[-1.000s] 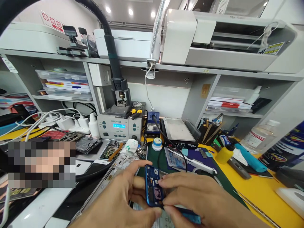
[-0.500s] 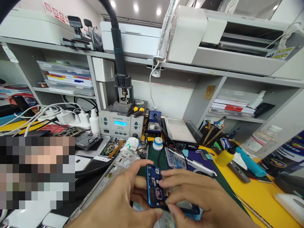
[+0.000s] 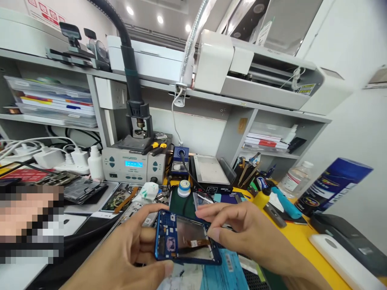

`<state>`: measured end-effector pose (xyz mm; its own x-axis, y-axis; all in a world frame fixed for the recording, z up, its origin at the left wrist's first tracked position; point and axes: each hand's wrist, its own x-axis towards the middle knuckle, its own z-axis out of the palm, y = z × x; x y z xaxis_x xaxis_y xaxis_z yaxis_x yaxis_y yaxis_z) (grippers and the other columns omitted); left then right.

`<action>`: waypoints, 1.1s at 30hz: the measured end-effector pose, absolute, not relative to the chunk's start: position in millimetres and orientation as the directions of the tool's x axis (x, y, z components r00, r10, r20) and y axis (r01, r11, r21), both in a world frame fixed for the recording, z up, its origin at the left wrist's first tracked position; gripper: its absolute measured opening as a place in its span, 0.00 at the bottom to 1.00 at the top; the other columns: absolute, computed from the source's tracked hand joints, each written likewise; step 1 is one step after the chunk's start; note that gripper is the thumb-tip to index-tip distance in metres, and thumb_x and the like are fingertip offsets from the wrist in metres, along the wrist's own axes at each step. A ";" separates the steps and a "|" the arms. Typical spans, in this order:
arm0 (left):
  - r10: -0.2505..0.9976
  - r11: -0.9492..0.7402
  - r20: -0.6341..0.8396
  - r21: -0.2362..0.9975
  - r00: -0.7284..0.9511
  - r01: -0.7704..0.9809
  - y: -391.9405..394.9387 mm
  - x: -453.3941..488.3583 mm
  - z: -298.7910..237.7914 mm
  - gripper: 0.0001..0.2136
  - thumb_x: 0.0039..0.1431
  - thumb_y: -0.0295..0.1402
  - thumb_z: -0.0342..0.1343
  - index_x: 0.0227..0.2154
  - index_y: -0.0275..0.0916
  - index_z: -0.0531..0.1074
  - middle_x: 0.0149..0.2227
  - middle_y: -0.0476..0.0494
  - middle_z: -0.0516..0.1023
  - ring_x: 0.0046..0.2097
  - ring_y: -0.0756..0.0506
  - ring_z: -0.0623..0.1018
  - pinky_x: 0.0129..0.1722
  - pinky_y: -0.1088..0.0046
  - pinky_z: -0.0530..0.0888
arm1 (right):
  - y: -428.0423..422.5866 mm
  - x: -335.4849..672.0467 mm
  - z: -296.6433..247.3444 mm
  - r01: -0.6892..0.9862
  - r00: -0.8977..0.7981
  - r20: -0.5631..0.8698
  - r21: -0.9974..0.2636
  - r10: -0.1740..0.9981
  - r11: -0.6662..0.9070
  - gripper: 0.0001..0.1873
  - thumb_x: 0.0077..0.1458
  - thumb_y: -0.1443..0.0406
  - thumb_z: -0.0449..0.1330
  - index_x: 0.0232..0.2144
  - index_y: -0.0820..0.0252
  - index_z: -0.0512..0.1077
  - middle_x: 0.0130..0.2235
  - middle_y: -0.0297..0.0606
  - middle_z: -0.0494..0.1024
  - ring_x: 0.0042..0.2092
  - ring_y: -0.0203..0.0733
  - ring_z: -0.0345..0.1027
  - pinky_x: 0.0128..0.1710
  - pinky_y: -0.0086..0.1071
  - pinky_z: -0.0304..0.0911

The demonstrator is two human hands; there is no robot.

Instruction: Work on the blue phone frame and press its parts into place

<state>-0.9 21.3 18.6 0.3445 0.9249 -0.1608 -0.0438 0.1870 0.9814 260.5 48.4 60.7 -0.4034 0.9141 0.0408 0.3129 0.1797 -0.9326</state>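
Note:
A blue phone frame [image 3: 185,240] with its inside showing, an orange flex cable across it, is held above the bench at the lower middle. My left hand [image 3: 133,249] grips its left end, thumb under the lower edge and fingers behind. My right hand [image 3: 242,233] pinches the frame's upper right edge between thumb and forefinger. A light blue sheet [image 3: 223,274] lies under the frame.
A grey soldering station [image 3: 133,163] with a lit display stands behind, beside a small blue stand [image 3: 180,159] and a heating plate [image 3: 211,168]. Opened phones and parts [image 3: 84,189] lie left. A yellow bottle [image 3: 262,198], tools, a clear bottle [image 3: 294,178] and a blue can [image 3: 332,183] stand right.
The frame has turned from edge-on to flat, so its inside faces me. My right hand has slid from covering it to its upper right edge. The view has swung right.

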 end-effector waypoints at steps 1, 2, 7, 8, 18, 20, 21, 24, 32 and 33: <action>0.927 0.194 -0.163 0.979 0.338 -0.059 21.3 -1.5 19.0 0.43 0.50 0.42 0.75 0.64 0.43 0.57 0.43 0.37 0.89 0.44 0.35 0.87 0.47 0.60 0.79 | 48.9 260.9 61.7 0.303 -0.408 0.040 -0.937 0.912 0.177 0.02 0.55 0.64 0.74 0.29 0.53 0.86 0.52 0.44 0.87 0.61 0.54 0.78 0.63 0.50 0.70; 0.930 0.196 -0.162 0.978 0.329 -0.075 21.1 -1.8 19.4 0.44 0.49 0.42 0.76 0.64 0.43 0.57 0.43 0.38 0.89 0.45 0.35 0.87 0.48 0.61 0.79 | 49.2 260.9 62.6 0.293 -0.414 0.045 -0.939 0.909 0.181 0.02 0.55 0.64 0.74 0.29 0.53 0.86 0.52 0.43 0.87 0.61 0.53 0.78 0.63 0.49 0.70; 0.960 0.155 -0.122 0.982 0.251 -0.113 18.9 -0.6 22.2 0.47 0.48 0.45 0.77 0.65 0.45 0.55 0.45 0.39 0.89 0.47 0.34 0.88 0.47 0.60 0.81 | 48.0 260.3 66.0 0.282 -0.409 0.050 -0.943 0.911 0.179 0.05 0.56 0.61 0.75 0.29 0.53 0.86 0.53 0.46 0.87 0.60 0.54 0.78 0.61 0.48 0.72; 0.964 0.149 -0.122 0.983 0.236 -0.103 18.8 -0.2 23.1 0.47 0.47 0.45 0.77 0.65 0.44 0.56 0.44 0.38 0.89 0.46 0.34 0.88 0.47 0.61 0.81 | 47.7 260.9 66.2 0.282 -0.405 0.053 -0.942 0.913 0.180 0.05 0.55 0.61 0.74 0.29 0.53 0.86 0.53 0.46 0.87 0.60 0.54 0.78 0.61 0.49 0.72; 0.991 0.073 -0.061 0.992 0.120 -0.106 20.2 0.1 21.3 0.39 0.49 0.42 0.74 0.61 0.47 0.61 0.35 0.54 0.89 0.38 0.43 0.87 0.42 0.71 0.79 | 50.8 271.3 63.4 0.314 -0.415 0.098 -0.918 0.905 0.244 0.06 0.56 0.69 0.69 0.32 0.53 0.85 0.57 0.47 0.85 0.63 0.53 0.75 0.64 0.53 0.67; 0.993 0.067 -0.056 0.992 0.106 -0.106 20.5 1.1 20.7 0.39 0.48 0.41 0.74 0.60 0.47 0.62 0.33 0.55 0.88 0.36 0.45 0.87 0.40 0.74 0.78 | 51.3 270.0 65.0 0.314 -0.407 0.104 -0.917 0.908 0.245 0.08 0.54 0.71 0.66 0.30 0.54 0.84 0.56 0.46 0.85 0.63 0.53 0.75 0.64 0.53 0.67; 0.994 0.063 -0.053 0.993 0.100 -0.104 20.6 1.5 20.5 0.38 0.47 0.40 0.73 0.60 0.46 0.62 0.31 0.56 0.87 0.34 0.46 0.86 0.39 0.74 0.77 | 51.3 269.2 66.0 0.316 -0.401 0.106 -0.916 0.910 0.246 0.08 0.52 0.70 0.66 0.29 0.54 0.84 0.55 0.46 0.85 0.63 0.54 0.75 0.64 0.53 0.67; 0.995 0.058 -0.049 0.994 0.088 -0.096 21.4 1.3 19.9 0.38 0.47 0.40 0.72 0.60 0.47 0.62 0.29 0.59 0.86 0.33 0.46 0.86 0.39 0.73 0.78 | 50.9 267.4 68.2 0.333 -0.387 0.104 -0.911 0.916 0.244 0.07 0.50 0.68 0.65 0.26 0.53 0.84 0.54 0.46 0.86 0.63 0.56 0.74 0.63 0.55 0.67; 0.982 0.083 -0.063 0.991 0.180 -0.107 24.8 -7.2 18.3 0.46 0.47 0.43 0.78 0.63 0.46 0.56 0.36 0.50 0.89 0.35 0.46 0.87 0.40 0.75 0.83 | 53.3 269.2 69.5 0.356 -0.357 0.102 -0.904 0.929 0.236 0.11 0.56 0.61 0.65 0.22 0.52 0.82 0.51 0.44 0.87 0.62 0.60 0.74 0.61 0.57 0.67; 0.981 0.084 -0.063 0.990 0.181 -0.111 24.6 -7.7 19.0 0.46 0.47 0.43 0.79 0.63 0.46 0.56 0.36 0.50 0.89 0.35 0.47 0.87 0.40 0.76 0.83 | 53.8 269.5 68.9 0.361 -0.352 0.101 -0.903 0.931 0.234 0.13 0.57 0.60 0.66 0.22 0.53 0.81 0.52 0.44 0.87 0.61 0.60 0.75 0.62 0.58 0.65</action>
<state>-7.7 24.6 19.0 0.1812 0.9814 -0.0629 -0.1110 0.0839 0.9903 269.5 53.8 68.9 -0.3518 0.9306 0.1011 0.3606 0.2344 -0.9028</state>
